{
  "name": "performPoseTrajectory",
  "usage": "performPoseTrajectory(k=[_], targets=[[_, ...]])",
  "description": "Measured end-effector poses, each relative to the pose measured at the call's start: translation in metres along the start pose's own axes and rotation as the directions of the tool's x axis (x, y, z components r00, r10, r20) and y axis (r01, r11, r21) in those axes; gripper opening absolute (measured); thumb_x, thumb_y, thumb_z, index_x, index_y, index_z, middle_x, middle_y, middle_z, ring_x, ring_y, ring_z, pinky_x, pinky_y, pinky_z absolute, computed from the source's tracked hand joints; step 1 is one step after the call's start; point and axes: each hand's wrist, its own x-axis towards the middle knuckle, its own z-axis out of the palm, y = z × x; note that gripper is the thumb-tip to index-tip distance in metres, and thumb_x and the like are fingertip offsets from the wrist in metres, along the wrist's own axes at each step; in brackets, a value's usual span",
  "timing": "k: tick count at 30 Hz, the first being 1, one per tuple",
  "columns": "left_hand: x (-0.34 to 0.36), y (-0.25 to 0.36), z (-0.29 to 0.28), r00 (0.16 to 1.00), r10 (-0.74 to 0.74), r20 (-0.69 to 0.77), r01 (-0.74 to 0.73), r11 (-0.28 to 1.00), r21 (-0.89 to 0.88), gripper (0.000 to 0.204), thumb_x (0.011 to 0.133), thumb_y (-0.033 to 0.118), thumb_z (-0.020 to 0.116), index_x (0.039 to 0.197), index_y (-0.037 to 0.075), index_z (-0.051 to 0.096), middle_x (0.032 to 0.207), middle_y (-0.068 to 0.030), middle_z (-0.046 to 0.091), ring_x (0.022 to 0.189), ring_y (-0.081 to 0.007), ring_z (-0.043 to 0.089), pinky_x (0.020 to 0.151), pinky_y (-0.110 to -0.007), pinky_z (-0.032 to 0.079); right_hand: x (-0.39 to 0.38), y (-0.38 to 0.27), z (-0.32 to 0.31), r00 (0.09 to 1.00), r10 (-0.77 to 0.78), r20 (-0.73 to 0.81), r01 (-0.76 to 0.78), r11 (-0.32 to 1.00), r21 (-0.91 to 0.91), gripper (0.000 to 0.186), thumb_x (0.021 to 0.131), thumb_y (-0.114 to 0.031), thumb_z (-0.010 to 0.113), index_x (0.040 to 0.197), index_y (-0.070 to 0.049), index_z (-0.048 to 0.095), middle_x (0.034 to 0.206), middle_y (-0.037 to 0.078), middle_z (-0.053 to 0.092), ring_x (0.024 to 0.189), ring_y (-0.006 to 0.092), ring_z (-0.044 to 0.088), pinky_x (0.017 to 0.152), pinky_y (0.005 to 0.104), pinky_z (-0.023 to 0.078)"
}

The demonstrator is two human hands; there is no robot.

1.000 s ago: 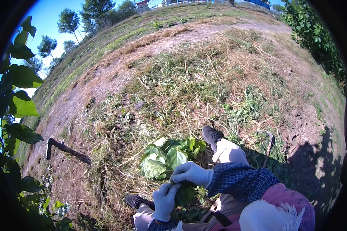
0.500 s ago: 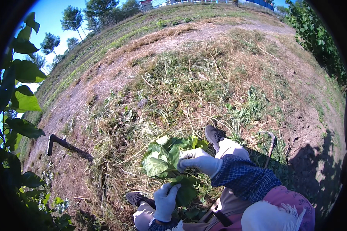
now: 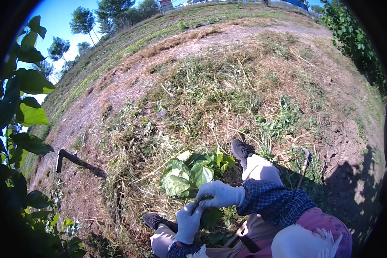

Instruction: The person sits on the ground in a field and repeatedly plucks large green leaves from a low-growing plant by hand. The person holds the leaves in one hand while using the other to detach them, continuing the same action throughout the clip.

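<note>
Both my hands wear whitish work gloves and meet low in the view, just in front of my lap. My left hand (image 3: 188, 222) is closed, its fingertips pinching a large dark green leaf (image 3: 210, 218). From the right, my right hand (image 3: 221, 194) curls its fingers in against the left fingertips, closed at the leaf's upper edge; the exact grip is partly hidden. Just beyond the hands, a pile of broad green leaves (image 3: 176, 182) lies on the ground, some showing pale undersides. The held leaf hangs below my right hand, partly in shade.
My dark shoes (image 3: 241, 153) stand either side of the leaves. A curved-ended tool (image 3: 304, 165) lies at right, near my knee. At left a bent dark pipe (image 3: 75, 160) rises from the soil. Leafy branches (image 3: 30, 142) crowd the left edge; dry cut grass (image 3: 210, 103) covers the ground ahead.
My right hand has come down from the leaf pile to meet my left hand. The leaf between them now shows less, more covered by the gloves. The view has shifted slightly.
</note>
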Motion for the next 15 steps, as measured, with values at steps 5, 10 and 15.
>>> performPoseTrajectory(k=[5, 10, 15], targets=[[0.000, 0.006, 0.001, 1.000, -0.002, 0.005, 0.002, 1.000, -0.031, 0.019, 0.091, 0.017, 0.073, 0.091, -0.002, 0.071, 0.070, -0.0138, 0.069, 0.064, -0.0148, 0.066, 0.058, -0.032, 0.050, -0.001, -0.001, 0.004, 0.995, 0.090, -0.040, -0.084, 0.990, 0.116, 0.021, 0.088, -0.017, 0.073, 0.105, -0.005, 0.071, 0.093, 0.012, 0.071, 0.086, 0.0233, 0.070, 0.079, 0.0347, 0.055], [-0.003, 0.028, -0.004, 0.999, 0.049, -0.003, -0.049, 0.999, 0.020, 0.016, 0.092, 0.013, 0.075, 0.091, -0.003, 0.072, 0.074, -0.0013, 0.068, 0.068, -0.0041, 0.056, 0.059, -0.024, 0.044, -0.002, 0.002, 0.009, 0.965, 0.260, -0.020, -0.219, 0.851, 0.478, 0.019, 0.091, -0.012, 0.071, 0.106, -0.001, 0.071, 0.094, 0.007, 0.073, 0.087, 0.0130, 0.068, 0.081, 0.0290, 0.054], [-0.004, 0.028, -0.005, 0.995, 0.090, -0.039, -0.091, 0.996, -0.016, 0.013, 0.091, 0.010, 0.075, 0.090, -0.002, 0.072, 0.072, -0.0018, 0.067, 0.067, -0.0044, 0.055, 0.058, -0.024, 0.044, 0.002, 0.000, 0.012, 0.953, 0.303, 0.023, -0.246, 0.723, 0.646, 0.017, 0.092, -0.009, 0.070, 0.106, 0.000, 0.071, 0.095, 0.005, 0.073, 0.087, 0.0109, 0.067, 0.081, 0.0268, 0.054]])
